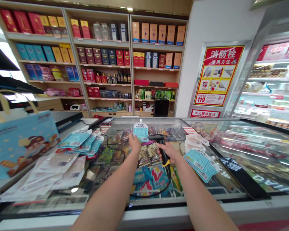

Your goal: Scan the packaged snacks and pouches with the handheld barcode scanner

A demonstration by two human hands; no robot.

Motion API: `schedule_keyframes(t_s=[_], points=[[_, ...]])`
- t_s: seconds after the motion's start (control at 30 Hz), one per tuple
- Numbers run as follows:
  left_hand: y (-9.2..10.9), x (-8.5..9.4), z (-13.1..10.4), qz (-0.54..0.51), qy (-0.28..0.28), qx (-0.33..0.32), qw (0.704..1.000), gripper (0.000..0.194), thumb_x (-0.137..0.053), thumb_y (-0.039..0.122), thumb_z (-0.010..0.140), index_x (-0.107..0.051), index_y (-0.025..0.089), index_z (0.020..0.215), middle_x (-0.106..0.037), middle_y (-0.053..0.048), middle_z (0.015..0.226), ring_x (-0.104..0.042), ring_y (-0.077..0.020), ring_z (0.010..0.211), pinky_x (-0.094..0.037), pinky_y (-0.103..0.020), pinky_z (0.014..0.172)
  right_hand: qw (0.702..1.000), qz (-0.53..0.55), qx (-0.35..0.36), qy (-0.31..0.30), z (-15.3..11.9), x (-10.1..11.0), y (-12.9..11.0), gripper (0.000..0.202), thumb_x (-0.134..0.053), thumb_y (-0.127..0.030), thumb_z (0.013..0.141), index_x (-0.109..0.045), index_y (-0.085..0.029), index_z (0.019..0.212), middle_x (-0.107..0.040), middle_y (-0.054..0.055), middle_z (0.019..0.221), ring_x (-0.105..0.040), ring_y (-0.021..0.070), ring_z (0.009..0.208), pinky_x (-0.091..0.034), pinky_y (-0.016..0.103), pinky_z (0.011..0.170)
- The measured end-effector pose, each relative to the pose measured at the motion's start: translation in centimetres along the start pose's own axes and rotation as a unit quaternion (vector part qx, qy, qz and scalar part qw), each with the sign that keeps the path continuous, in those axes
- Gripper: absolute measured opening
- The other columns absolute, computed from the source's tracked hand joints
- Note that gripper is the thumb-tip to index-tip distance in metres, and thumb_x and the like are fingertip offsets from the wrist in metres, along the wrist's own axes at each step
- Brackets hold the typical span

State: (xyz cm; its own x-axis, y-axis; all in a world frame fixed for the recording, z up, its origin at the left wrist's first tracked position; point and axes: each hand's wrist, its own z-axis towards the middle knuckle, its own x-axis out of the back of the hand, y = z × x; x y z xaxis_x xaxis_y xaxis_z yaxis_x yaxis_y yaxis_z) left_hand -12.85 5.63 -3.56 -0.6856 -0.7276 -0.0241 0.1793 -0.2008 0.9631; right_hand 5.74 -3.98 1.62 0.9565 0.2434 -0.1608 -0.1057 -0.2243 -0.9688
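My left hand grips a light-blue and white packet by its lower left, with the printed side and barcode toward me. In my right hand is a black and yellow barcode scanner, its head pointing left at the packet, a small gap apart. The scanner's cable loops down over the freezer's glass top. Left of my arms lies a pile of similar blue packets. More blue packets rest on the glass to the right of my right hand.
White flat packets spread over the left glass, beside a blue paper bag. Ice-cream packs show beneath the glass. A dark sliding-lid frame crosses at right. Shelves of boxed goods stand behind.
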Motion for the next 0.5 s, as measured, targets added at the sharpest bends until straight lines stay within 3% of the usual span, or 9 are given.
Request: schedule_keyframes(t_s=[0.5], points=[[0.99,0.15,-0.75,0.058,-0.005,0.026,0.998,0.019,-0.045,0.015,0.084,-0.060,0.017,0.096,-0.068,-0.009,0.096,-0.064,-0.0192,0.092,-0.047,-0.032,0.087,1.000,-0.023,-0.002,-0.003,0.04,-0.37,0.59,0.034,-0.075,-0.039,0.068,-0.047,-0.021,0.076,-0.054,-0.006,0.050,-0.047,0.0092,0.038,-0.043,0.022,0.037]])
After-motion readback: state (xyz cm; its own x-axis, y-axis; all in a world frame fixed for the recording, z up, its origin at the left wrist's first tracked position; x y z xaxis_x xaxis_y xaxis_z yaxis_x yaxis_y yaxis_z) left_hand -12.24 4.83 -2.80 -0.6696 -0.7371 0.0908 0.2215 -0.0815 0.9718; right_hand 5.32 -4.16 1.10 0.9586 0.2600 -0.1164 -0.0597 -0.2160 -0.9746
